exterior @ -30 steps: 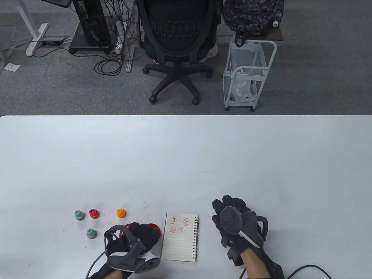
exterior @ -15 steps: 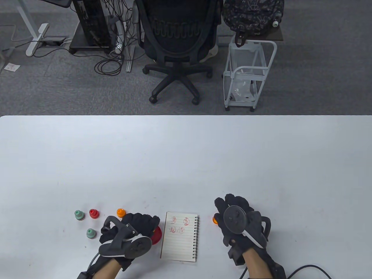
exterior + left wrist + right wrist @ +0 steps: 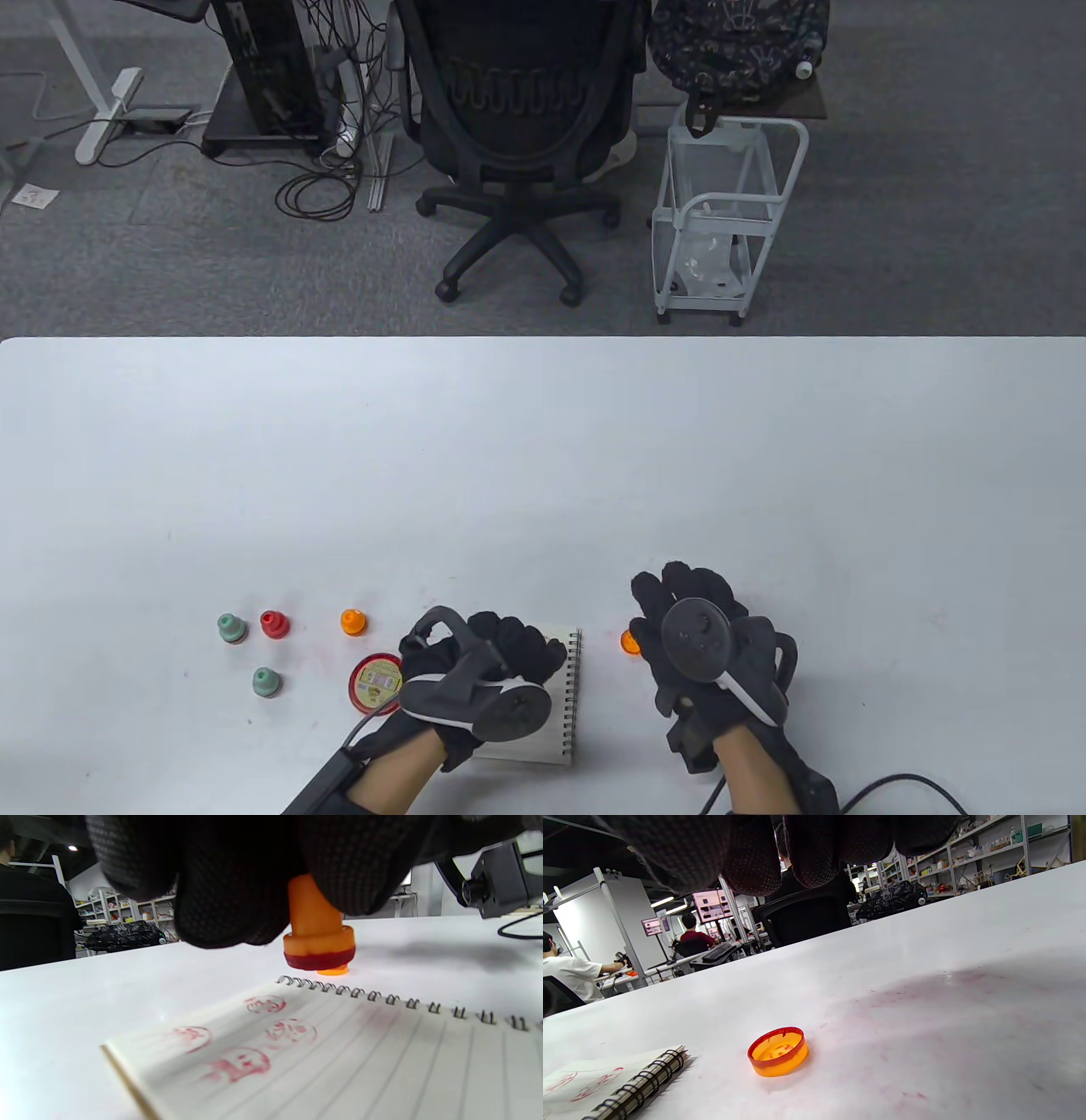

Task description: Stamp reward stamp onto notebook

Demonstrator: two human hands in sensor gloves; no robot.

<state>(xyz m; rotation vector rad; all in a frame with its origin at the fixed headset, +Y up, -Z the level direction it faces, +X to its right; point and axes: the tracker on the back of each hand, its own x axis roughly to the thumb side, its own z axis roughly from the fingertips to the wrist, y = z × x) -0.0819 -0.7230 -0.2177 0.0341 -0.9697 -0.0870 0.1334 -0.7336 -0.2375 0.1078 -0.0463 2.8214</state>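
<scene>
Left hand pinches an orange plastic reward stamp with a red-inked base, held just above the lined spiral-bound notebook, near its coil. Right hand hovers over the white surface with fingers loosely curled, holding nothing, beside the stamp's orange cap. Four red impressions already mark the page. Likely risks: a tilted stamp printing unevenly, landing on the coil or an old impression, or the unheld notebook sliding and smearing ink.
</scene>
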